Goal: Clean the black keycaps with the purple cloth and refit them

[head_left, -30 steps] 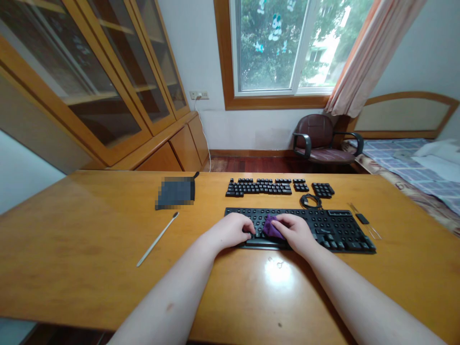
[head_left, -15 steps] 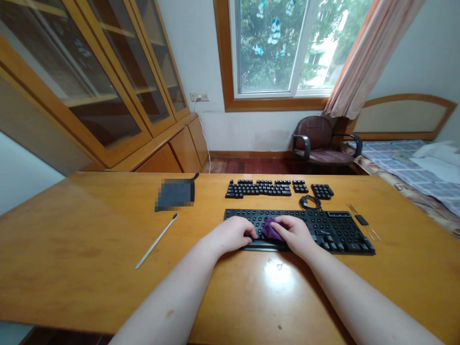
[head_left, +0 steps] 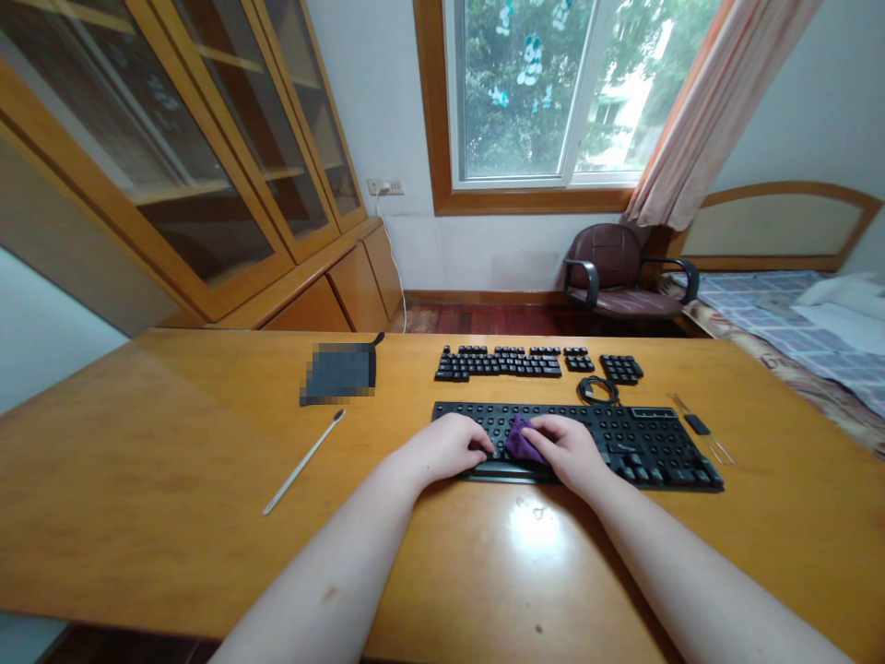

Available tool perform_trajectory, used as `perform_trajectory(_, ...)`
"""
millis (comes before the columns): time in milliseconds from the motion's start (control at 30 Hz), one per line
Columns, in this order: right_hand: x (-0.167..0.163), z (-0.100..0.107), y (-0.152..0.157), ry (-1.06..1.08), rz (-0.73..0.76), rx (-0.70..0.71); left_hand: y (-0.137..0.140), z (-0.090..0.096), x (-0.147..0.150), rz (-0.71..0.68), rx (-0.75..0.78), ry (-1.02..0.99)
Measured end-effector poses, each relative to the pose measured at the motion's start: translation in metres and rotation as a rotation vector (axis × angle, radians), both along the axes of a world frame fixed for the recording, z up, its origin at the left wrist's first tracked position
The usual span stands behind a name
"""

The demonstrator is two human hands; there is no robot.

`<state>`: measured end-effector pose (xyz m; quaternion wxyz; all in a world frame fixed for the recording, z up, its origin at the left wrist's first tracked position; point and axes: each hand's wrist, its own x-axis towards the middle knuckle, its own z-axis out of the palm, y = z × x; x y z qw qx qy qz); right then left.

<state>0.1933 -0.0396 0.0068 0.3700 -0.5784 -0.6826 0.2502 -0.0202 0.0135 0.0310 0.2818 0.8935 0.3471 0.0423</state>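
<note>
A black keyboard (head_left: 608, 449) with most of its keycaps off lies across the table in front of me; some caps remain at its lower right. My left hand (head_left: 460, 447) rests over its left part, fingers curled and thumb low against the front area, gripping the keyboard; some fingertips are hidden. In my right hand (head_left: 563, 452) a crumpled purple cloth (head_left: 522, 441) is pinched and pressed onto the middle of the keyboard, close beside the left fingertips. Behind the keyboard stand removed keycaps (head_left: 498, 365) in rows, with a separate number-pad group (head_left: 620, 369) on the right.
A coiled black cable (head_left: 598, 390) lies behind the keyboard. To its right is a wire keycap puller (head_left: 698, 425) with a black grip. On the left are a long white-handled brush (head_left: 304, 461) and a dark pouch (head_left: 340, 372). The wooden table (head_left: 172, 480) ends at a far edge.
Both hands stay at nearly the same place on the keyboard, the cloth still under the right fingers. The whole view has shifted very slightly.
</note>
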Motion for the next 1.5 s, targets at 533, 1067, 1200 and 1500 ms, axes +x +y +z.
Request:
perform_trajectory(533,-0.0001,-0.0007,0.0000,-0.009,0.000,0.010,-0.0027,0.0045,0.0017,-0.008,0.036,0.006)
perform_trajectory(1067,0.0008,-0.0031,0.0003,-0.015,-0.006,0.026,0.0007,0.0033,0.0010,0.001,0.023,0.032)
perform_trajectory(1200,0.0004,-0.0015,0.0001,-0.015,0.002,0.021,0.0005,0.0030,0.0013,0.000,0.038,0.025)
perform_trajectory(1500,0.0003,-0.0007,-0.0005,-0.011,-0.001,0.018,0.0028,0.0017,-0.0012,0.031,-0.041,0.015)
